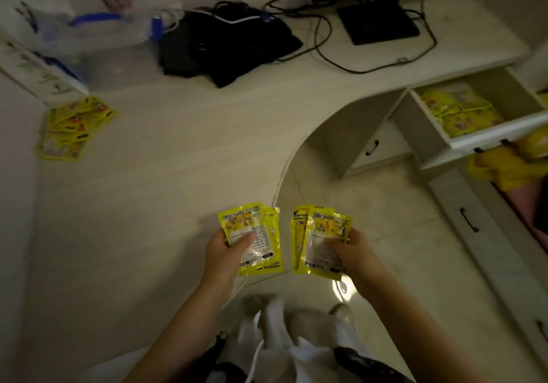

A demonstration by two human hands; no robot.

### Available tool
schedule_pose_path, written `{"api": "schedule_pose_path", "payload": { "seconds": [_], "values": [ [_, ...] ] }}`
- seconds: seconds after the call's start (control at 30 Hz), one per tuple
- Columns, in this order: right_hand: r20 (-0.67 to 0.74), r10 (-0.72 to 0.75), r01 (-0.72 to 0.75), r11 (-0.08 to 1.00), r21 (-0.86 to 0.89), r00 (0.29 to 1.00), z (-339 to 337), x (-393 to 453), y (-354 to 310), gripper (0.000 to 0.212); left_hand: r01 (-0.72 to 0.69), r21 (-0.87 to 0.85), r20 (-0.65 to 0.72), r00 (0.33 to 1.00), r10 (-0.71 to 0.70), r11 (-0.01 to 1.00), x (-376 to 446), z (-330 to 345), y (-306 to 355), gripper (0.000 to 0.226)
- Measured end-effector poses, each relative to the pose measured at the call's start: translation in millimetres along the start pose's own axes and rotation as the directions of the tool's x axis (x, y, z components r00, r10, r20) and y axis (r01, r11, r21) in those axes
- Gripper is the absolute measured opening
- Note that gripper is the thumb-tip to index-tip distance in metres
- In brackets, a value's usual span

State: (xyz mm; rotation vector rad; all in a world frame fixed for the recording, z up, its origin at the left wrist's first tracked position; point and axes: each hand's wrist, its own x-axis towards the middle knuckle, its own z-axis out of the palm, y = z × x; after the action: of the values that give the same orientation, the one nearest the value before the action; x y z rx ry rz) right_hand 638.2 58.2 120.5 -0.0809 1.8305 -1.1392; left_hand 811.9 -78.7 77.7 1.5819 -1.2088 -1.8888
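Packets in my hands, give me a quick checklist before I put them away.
1. Grip of left hand on left packets: ok.
2. Grip of right hand on right packets: ok.
3. Held packets all facing one way: not ok, fronts and backs are mixed.
4. Is the drawer open: ok.
5. Room left beside the drawer packets: cannot tell.
6. Does the pile lie well in from the edge of the desk: ok.

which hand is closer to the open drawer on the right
Right. The right hand, gripping yellow packets, is below and left of the open drawer. The left hand, gripping another packet bunch, sits farther left again.
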Motion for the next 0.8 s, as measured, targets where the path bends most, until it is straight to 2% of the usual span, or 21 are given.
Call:
{"api": "schedule_pose_path", "payload": {
  "seconds": [0.17, 0.5, 0.8],
  "values": [
    [-0.106, 0.039, -0.030, 0.996, 0.085, 0.994, -80, -10, 19, 0.028, -0.016, 0.077, 0.114, 0.993, 0.007, 0.997, -19, 83, -9, 0.021],
    [-0.221, 0.115, -0.083, 0.985, 0.149, 0.969, -249, -5, 58, 0.030, 0.043, 0.138, 0.195, 0.978, -0.069, 0.990, -65, 258, -56, 0.021],
    [-0.289, 0.189, -0.126, 0.966, 0.224, 0.939, -333, 28, 58, 0.026, 0.017, 0.235, 0.222, 0.973, -0.071, 0.972, -60, 353, -59, 0.019]
  ]
}}
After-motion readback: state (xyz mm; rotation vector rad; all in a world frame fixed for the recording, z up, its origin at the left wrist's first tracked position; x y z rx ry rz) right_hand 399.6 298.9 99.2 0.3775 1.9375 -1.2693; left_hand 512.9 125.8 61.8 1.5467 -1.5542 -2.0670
